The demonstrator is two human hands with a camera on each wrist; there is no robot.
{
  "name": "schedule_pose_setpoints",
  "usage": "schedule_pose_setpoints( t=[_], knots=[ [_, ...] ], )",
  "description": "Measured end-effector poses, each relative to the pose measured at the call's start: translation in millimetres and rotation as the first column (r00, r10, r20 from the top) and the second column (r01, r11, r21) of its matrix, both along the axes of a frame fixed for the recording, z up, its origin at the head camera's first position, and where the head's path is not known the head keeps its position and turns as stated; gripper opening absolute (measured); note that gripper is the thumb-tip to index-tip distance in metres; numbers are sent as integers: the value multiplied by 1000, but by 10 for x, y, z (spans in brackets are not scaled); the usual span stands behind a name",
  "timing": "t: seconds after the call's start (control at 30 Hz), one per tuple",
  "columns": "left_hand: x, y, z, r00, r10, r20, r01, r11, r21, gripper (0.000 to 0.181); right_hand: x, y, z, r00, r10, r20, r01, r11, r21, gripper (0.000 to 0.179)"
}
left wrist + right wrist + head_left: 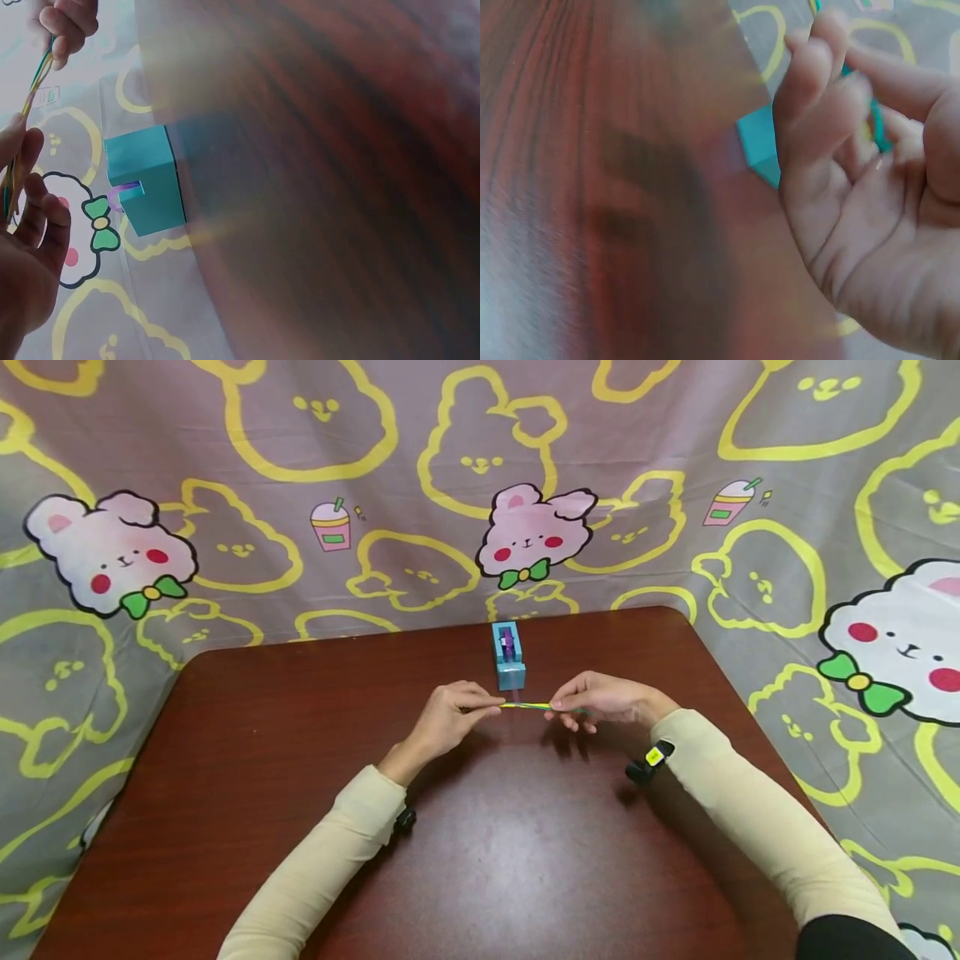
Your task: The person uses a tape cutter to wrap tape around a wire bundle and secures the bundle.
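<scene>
A thin bundle of green and yellow wires stretches between the two hands, above the table. My left hand pinches its left part between thumb and fingers. The right hand pinches the other side, and a green end shows behind its fingers in the right wrist view. Just beyond the wires stands a blue tape dispenser with a purple tape roll in it. A pale strip of tape appears to run from its front toward the wires; whether it touches them I cannot tell.
The brown wooden table has rounded far corners. A patterned cloth with cartoon bears hangs along its back and sides. Black wrist-worn devices sit below the sleeves.
</scene>
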State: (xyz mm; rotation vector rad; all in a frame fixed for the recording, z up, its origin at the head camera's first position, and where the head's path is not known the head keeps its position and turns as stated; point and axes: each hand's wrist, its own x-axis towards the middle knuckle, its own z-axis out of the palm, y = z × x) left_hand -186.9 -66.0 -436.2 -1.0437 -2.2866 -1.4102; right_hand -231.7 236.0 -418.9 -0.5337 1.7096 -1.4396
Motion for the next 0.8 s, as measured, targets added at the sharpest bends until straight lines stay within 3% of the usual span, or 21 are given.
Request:
schedule_pose_setpoints(
  t=[0.07, 0.13, 0.2, 0.3, 0.4, 0.57, 0.63, 0.67, 0.73, 0.8],
  knots=[
    [-6, 13, 1, 999, -3, 53, 2, 1000, 27, 17, 24, -5, 87, 992, -20, -127, 27, 998, 56, 36],
    [-11, 21, 15, 993, -4, 117, -2, 999, 43, 17, 52, -13, 170, 962, -26, -273, 58, 993, 107, 31],
    [-22, 23, 36, 981, -1, 195, -10, 999, 52, 15, 87, -25, 241, 915, -32, -402, 93, 987, 133, 24],
    [-58, 19, 78, 947, -8, 322, -8, 999, 51, 16, 148, -45, 315, 834, -45, -549, 142, 981, 135, 17],
    [-117, 6, 101, 885, -25, 465, 7, 999, 42, 25, 211, -72, 348, 743, -54, -667, 171, 979, 112, 15],
    [-231, -38, 107, 752, -30, 659, 73, 997, -38, 44, 280, -115, 301, 531, -38, -847, 174, 983, 65, 17],
    [-276, -63, 102, 702, -30, 711, 117, 990, -75, 48, 300, -125, 259, 458, -35, -888, 170, 984, 49, 22],
    [-296, -75, 98, 680, -32, 733, 140, 986, -86, 48, 311, -127, 237, 427, -35, -904, 170, 985, 43, 23],
    [-336, -95, 80, 640, -40, 767, 176, 980, -95, 46, 336, -127, 187, 386, -32, -922, 171, 985, 37, 28],
    [-367, -110, 66, 615, -54, 786, 203, 975, -92, 43, 364, -124, 147, 341, -23, -940, 176, 984, 40, 30]
  ],
)
